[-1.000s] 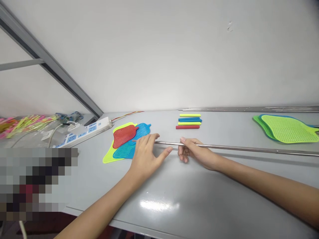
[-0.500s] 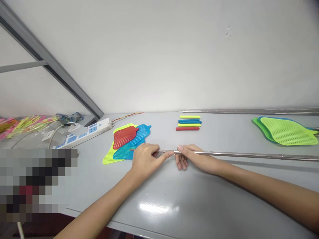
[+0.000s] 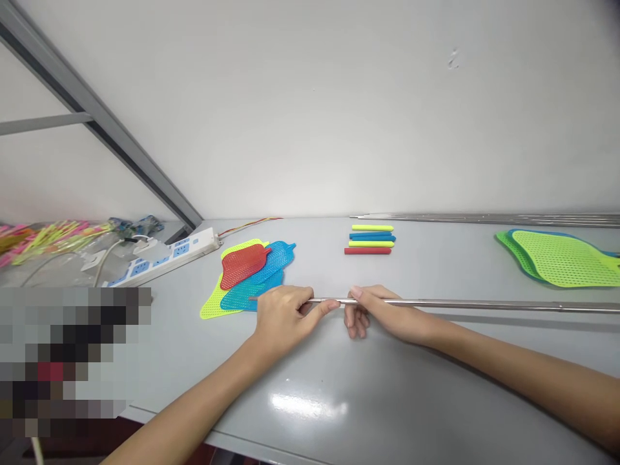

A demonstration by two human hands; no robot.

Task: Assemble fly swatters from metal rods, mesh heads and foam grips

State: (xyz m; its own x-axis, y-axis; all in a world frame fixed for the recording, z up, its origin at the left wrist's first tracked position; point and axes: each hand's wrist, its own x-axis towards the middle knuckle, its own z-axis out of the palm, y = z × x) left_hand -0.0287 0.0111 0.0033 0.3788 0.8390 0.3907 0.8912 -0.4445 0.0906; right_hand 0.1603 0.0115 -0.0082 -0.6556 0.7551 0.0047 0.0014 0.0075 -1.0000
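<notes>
Both hands pinch one thin steel rod (image 3: 460, 303) near its left end, the left hand (image 3: 283, 316) closed just beside the tip, the right hand (image 3: 378, 313) next to it, the rod's long axis stretching rightward across the worktop (image 3: 387, 387).

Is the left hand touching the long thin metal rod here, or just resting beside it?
Touching. The head view shows the left hand closed around the long thin metal rod near its left end, thumb lying along it; the right hand grips it just beside.
</notes>
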